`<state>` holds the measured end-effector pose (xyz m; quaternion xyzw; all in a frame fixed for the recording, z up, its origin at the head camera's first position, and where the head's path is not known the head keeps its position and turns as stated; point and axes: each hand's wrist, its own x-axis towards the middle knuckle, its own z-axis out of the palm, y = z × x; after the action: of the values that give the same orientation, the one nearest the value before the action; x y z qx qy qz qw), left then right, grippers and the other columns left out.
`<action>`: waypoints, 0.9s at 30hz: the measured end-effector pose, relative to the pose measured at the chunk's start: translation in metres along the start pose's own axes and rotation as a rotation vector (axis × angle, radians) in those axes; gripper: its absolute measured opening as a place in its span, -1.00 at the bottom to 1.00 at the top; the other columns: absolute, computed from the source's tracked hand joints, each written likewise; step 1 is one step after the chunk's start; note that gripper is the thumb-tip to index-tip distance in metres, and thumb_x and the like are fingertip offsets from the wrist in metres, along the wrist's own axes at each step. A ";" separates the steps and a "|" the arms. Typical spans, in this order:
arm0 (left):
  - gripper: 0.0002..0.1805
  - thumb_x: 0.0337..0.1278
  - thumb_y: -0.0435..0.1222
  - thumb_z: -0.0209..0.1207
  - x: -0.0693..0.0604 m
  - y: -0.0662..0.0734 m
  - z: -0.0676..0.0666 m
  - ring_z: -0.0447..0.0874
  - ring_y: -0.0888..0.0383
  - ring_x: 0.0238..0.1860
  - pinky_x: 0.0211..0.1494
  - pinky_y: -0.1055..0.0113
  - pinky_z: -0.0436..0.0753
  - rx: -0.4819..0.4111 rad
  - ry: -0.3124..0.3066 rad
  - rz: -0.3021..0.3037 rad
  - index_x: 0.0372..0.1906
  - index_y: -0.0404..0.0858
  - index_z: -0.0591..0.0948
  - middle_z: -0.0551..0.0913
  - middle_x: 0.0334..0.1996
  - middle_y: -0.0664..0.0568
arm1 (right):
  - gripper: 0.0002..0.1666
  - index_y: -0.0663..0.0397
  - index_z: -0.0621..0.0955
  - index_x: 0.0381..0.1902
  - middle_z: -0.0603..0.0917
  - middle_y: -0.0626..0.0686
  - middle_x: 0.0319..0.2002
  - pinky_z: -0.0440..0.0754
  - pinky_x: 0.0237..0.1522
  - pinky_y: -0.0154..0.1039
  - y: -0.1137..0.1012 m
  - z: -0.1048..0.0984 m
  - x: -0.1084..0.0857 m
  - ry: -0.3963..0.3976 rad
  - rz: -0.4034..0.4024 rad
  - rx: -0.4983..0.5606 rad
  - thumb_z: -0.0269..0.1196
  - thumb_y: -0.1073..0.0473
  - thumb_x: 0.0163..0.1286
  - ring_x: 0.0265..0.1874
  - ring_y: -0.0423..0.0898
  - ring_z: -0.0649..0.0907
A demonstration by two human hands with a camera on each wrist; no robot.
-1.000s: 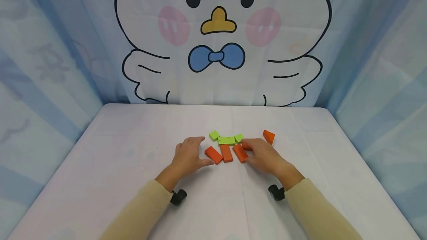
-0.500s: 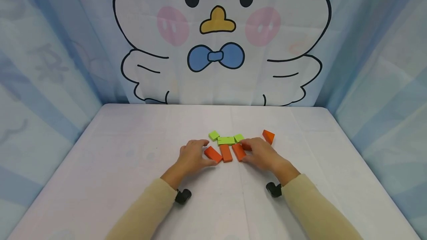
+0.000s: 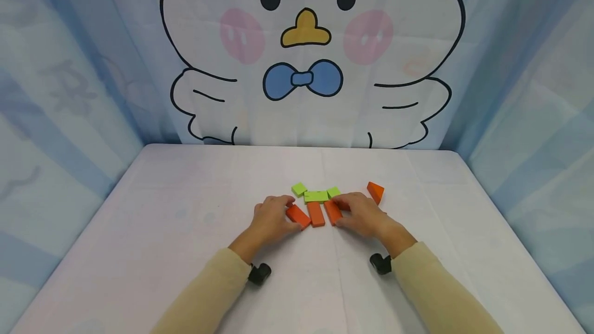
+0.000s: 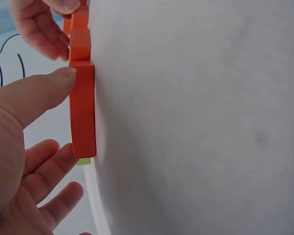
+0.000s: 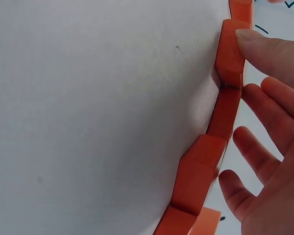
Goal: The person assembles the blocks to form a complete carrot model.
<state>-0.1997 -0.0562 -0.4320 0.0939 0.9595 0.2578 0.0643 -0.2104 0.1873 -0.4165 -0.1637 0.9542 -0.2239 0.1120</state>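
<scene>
My left hand (image 3: 271, 219) pinches the leftmost orange block (image 3: 298, 215) by its ends, between thumb and forefinger; the left wrist view shows the same block (image 4: 83, 110) flat on the table. On the right, my right hand (image 3: 364, 215) has thumb and forefinger at either end of another orange block (image 5: 230, 51). Between these two lies a middle orange block (image 3: 316, 214). Just behind them sits a long green block (image 3: 316, 197), with a small green block (image 3: 299, 189) at its left and another small green block (image 3: 333, 191) at its right.
An orange wedge-shaped block (image 3: 375, 192) lies behind my right hand. More orange blocks (image 5: 193, 178) stretch along under that hand, mostly hidden from the head view. All rest on a white table (image 3: 185, 251), with a printed curtain (image 3: 301, 117) behind.
My left hand has moved right until its thumb and forefinger meet the leftmost orange block. The right hand has shifted slightly left and now covers an orange block that showed earlier.
</scene>
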 end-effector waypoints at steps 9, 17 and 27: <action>-0.29 0.00 -0.01 0.48 0.000 0.004 0.002 0.45 -0.01 0.16 0.24 -0.03 0.31 0.000 0.001 -0.004 0.25 -0.20 0.55 0.62 0.03 0.00 | -0.26 0.07 0.52 0.35 0.54 0.09 0.23 0.29 0.32 0.16 -0.001 0.001 -0.003 0.005 -0.006 -0.007 0.46 0.04 0.24 0.29 0.13 0.40; -0.34 0.10 -0.08 0.43 -0.003 0.005 -0.006 0.41 -0.05 0.23 0.28 -0.05 0.33 0.042 -0.087 0.040 0.30 -0.19 0.53 0.59 0.14 -0.02 | -0.20 0.08 0.48 0.38 0.54 0.07 0.24 0.31 0.32 0.15 -0.001 0.004 -0.008 0.018 -0.025 -0.026 0.47 0.00 0.22 0.28 0.10 0.42; -0.26 0.03 -0.05 0.47 -0.004 0.000 0.000 0.44 -0.04 0.19 0.26 -0.02 0.38 0.030 -0.090 0.049 0.30 -0.23 0.51 0.59 0.14 -0.02 | -0.27 0.08 0.52 0.34 0.57 0.03 0.22 0.22 0.35 0.20 0.001 0.005 -0.013 -0.002 -0.039 -0.078 0.44 0.01 0.25 0.31 0.11 0.39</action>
<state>-0.1954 -0.0568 -0.4315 0.1299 0.9567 0.2406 0.0996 -0.1975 0.1907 -0.4197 -0.1867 0.9588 -0.1883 0.1022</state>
